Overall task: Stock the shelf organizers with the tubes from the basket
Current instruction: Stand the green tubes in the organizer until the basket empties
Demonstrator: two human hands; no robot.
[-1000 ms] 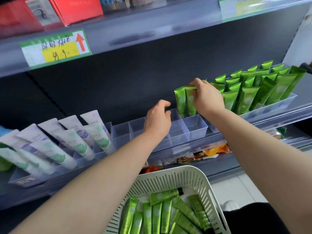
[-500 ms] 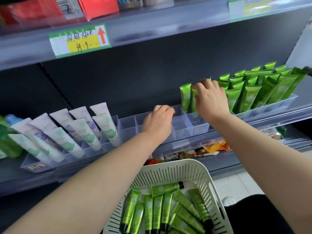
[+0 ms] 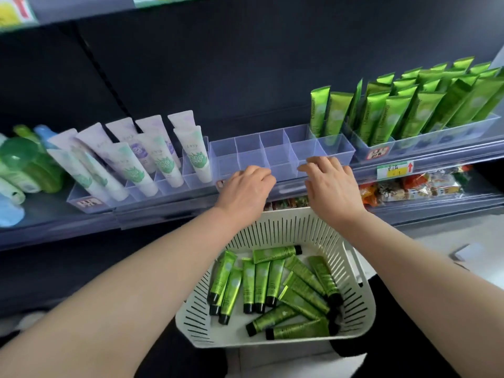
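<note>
A clear compartmented organizer (image 3: 278, 155) sits on the middle shelf, most of its cells bare. Two green tubes (image 3: 328, 115) stand upright in its back right cells. My left hand (image 3: 245, 189) is curled over the organizer's front rim. Beside it, my right hand (image 3: 331, 185) holds nothing and rests its spread fingers on the same rim. Below my wrists is a white slotted basket (image 3: 366, 290) with several green black-capped tubes (image 3: 261, 282) lying loose inside.
To the right, another organizer (image 3: 425, 139) is packed with several upright green tubes. White tubes (image 3: 131, 159) fill the organizer on the left, with green and blue bottles (image 3: 24, 165) beyond. Snack packets (image 3: 414, 186) lie on the lower shelf. A shelf runs overhead.
My right hand let go of the two green tubes, now standing in the organizer, and dropped to its front rim. The view tilted down, showing more of the basket.
</note>
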